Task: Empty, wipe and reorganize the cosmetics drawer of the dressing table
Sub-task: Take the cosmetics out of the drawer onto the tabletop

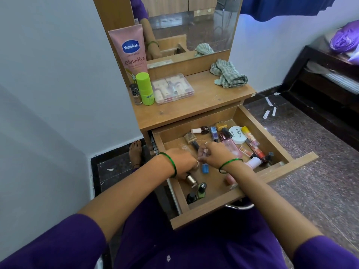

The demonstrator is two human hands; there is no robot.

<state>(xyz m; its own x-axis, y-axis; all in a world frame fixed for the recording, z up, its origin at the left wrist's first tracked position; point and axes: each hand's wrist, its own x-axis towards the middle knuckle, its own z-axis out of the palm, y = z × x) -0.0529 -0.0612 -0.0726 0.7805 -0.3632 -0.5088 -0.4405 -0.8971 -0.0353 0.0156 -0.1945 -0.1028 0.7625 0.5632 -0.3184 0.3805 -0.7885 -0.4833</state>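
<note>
We're looking down at a wooden dressing table (204,105) set against a pale wall, mirror (194,26) at the far side, dark speckled floor (310,171) to the right with three white paper scraps (269,107) lying on it, and a dark bed frame (326,74) far right. On the table top: one pink Vaseline tube (129,53) standing at the far left, one lime-green bottle (145,89) just in front of it, one small dark-capped nail polish (136,94) beside that, one clear plastic case (172,88) of small items, and one crumpled checked cloth (229,73) at the far right. The cosmetics drawer (242,205) is pulled right out toward the person, still loaded: a cluster of bottles along the far side with one white nail-polish-remover jar (238,134) among them, one yellow-capped tube (250,138) to its right, one blue-capped bottle (205,168) in the middle, two dark-capped polishes (198,192) at the near left corner. Both hands are down in the drawer, a green bangle on each wrist. The left hand (184,164) has its fingers curled down over a metallic-capped bottle (191,179), though whether it's actually grasping is hidden. The right hand (213,154) pinches a small clear pinkish bottle (204,152) in its grip.
</note>
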